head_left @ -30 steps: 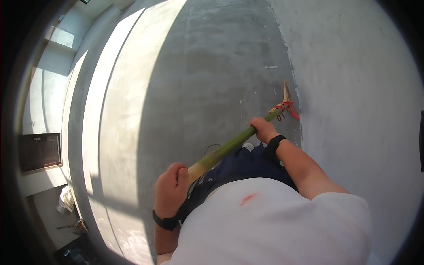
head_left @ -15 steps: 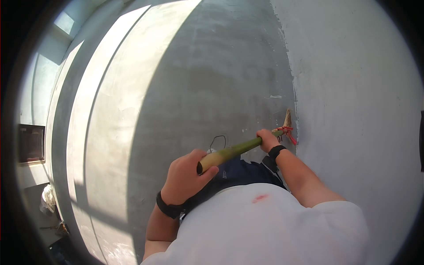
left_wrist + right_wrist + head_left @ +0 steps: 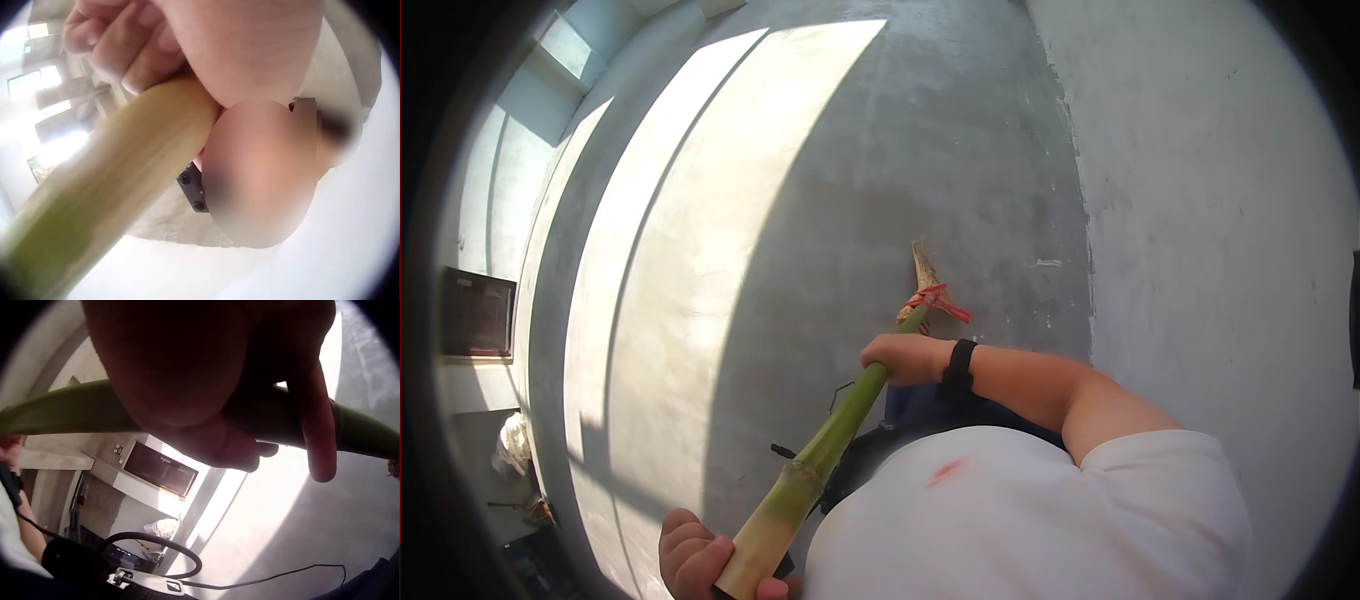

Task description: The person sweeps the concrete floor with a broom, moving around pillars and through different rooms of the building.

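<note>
A thick green bamboo pole (image 3: 830, 436) slants across the front of the body in the head view, its near end pale. My left hand (image 3: 696, 556) holds that pale end, fingers and thumb around it; the left wrist view shows the curled fingers (image 3: 125, 47) against the pole (image 3: 125, 156). Further up, my right hand (image 3: 908, 358) grips the green part, its fingers wrapped round the pole (image 3: 69, 409) in the right wrist view. At the far end, red ties (image 3: 935, 298) bind a pale, pointed woody piece (image 3: 923, 265).
A grey wall (image 3: 1200, 200) rises on the right beside the grey floor (image 3: 900, 180). Bands of sunlight cross the floor on the left. At the far left are a dark framed panel (image 3: 478, 315) and a whitish bag (image 3: 513, 443). A thin cable (image 3: 281, 575) loops near the body.
The pole has swung from slanting rightward to a steeper angle. My left hand has moved down and left with the pale end, and my right hand has shifted left and slightly down.
</note>
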Demonstrator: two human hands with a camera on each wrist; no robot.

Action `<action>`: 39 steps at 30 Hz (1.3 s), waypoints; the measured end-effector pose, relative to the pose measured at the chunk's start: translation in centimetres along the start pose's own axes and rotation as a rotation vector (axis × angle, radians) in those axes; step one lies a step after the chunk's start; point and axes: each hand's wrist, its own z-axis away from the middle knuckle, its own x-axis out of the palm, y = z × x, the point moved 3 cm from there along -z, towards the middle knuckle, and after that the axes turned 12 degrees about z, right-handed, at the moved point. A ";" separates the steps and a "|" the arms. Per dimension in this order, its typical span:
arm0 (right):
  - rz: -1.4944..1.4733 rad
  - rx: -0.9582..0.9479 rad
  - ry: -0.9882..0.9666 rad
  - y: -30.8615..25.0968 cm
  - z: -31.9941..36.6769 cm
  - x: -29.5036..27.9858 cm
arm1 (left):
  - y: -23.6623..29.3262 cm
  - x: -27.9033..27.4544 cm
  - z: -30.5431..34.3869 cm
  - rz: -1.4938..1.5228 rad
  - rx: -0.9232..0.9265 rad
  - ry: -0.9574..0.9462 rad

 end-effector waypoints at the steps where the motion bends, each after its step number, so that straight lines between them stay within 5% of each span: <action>1: 0.005 -0.037 -0.004 -1.0 0.1 -0.8 | 1.2 0.4 -0.5 -0.035 0.072 0.086; 5: 0.004 -0.004 0.007 -1.5 1.7 -3.9 | 0.6 -0.7 -0.7 0.028 0.142 0.246; 9: 0.085 0.174 0.014 5.0 6.1 -8.6 | -0.7 5.4 -4.1 0.058 -0.160 -0.045; 12: 0.147 0.280 0.115 13.3 11.0 -11.7 | -2.4 13.8 -7.4 0.176 -0.288 -0.339; 22: 0.219 0.616 0.173 31.9 23.4 -24.5 | 0.2 39.8 -19.8 0.306 -0.667 -0.746; 26: 0.240 0.522 0.256 34.5 24.6 -28.6 | 1.0 44.3 -22.8 0.250 -0.356 -0.812; 32: 0.058 0.472 0.529 31.9 23.6 -34.8 | 2.6 46.6 -31.9 0.397 0.256 -0.527; 34: 0.042 0.503 0.535 31.0 23.3 -35.8 | 0.4 47.4 -33.6 0.435 0.301 -0.213; 39: 0.043 0.601 0.454 36.9 21.7 -36.5 | -7.8 53.8 -39.4 0.594 0.103 -0.633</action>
